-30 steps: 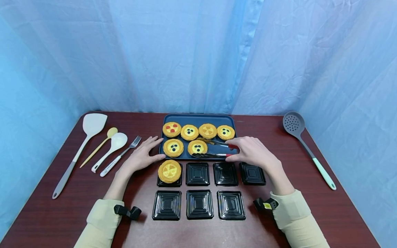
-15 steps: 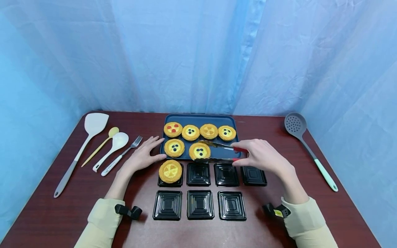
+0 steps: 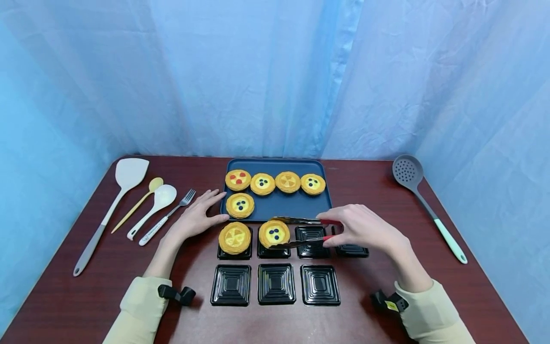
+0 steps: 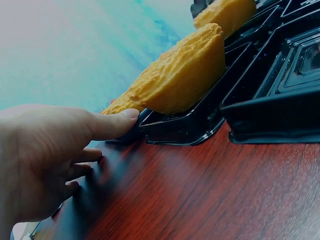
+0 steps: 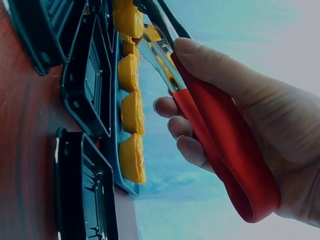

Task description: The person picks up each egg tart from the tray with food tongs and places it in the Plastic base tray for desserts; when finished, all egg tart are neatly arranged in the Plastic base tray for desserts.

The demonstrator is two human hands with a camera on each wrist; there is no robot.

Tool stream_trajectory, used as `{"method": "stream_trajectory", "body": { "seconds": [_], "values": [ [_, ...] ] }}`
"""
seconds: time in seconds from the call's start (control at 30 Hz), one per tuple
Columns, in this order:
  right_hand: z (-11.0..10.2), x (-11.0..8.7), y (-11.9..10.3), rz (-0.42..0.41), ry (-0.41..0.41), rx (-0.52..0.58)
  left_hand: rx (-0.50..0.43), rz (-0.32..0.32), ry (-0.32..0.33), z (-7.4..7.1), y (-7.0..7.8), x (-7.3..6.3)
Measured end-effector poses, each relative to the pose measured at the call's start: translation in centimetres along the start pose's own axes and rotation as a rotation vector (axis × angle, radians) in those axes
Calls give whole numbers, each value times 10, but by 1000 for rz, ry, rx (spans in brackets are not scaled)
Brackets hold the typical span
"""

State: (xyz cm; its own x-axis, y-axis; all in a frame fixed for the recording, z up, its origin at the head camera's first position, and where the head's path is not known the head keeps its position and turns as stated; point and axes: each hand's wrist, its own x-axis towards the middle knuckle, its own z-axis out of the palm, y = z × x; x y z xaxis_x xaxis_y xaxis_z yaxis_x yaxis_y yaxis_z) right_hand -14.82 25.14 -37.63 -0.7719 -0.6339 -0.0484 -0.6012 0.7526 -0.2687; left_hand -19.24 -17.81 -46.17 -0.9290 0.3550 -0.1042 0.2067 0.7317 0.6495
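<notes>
My right hand (image 3: pixel 363 228) grips a pair of red-handled tongs (image 5: pixel 225 132). Their arms lie around an egg tart (image 3: pixel 275 234) topped with dark berries, which sits in or just above a square black plastic tray (image 3: pixel 274 253); which, I cannot tell. Left of it, an egg tart with a wedge pattern (image 3: pixel 235 238) rests in another black tray (image 4: pixel 180 131). My left hand (image 3: pixel 197 214), fingers outstretched, lies at the left edge of the blue baking tray (image 3: pixel 292 206). In the left wrist view its thumb is close to the wedge-pattern tart.
Several tarts stay on the baking tray, one with red toppings (image 3: pixel 238 179). More black trays (image 3: pixel 277 284) stand in front. At left lie a spatula (image 3: pixel 131 173), a yellow spoon (image 3: pixel 142 203), a white ladle (image 3: pixel 164 196) and a fork (image 3: pixel 169 216); at right, a skimmer (image 3: pixel 407 171).
The berry tart has come off the baking tray between the tongs, toward me, to the second black tray. My right hand moved closer with it. The left hand has stayed put.
</notes>
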Motion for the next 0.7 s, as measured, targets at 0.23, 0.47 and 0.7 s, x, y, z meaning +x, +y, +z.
{"method": "stream_trajectory", "body": {
  "seconds": [0.23,0.47,0.7],
  "values": [
    [4,3,-1,-7,-37,13,6,-6,2,1,0,0],
    [5,4,-1,-3,-43,6,8,-9,1,1,0,1],
    [5,4,0,-11,-44,7,6,-9,-1,1,-1,1]
  ]
}}
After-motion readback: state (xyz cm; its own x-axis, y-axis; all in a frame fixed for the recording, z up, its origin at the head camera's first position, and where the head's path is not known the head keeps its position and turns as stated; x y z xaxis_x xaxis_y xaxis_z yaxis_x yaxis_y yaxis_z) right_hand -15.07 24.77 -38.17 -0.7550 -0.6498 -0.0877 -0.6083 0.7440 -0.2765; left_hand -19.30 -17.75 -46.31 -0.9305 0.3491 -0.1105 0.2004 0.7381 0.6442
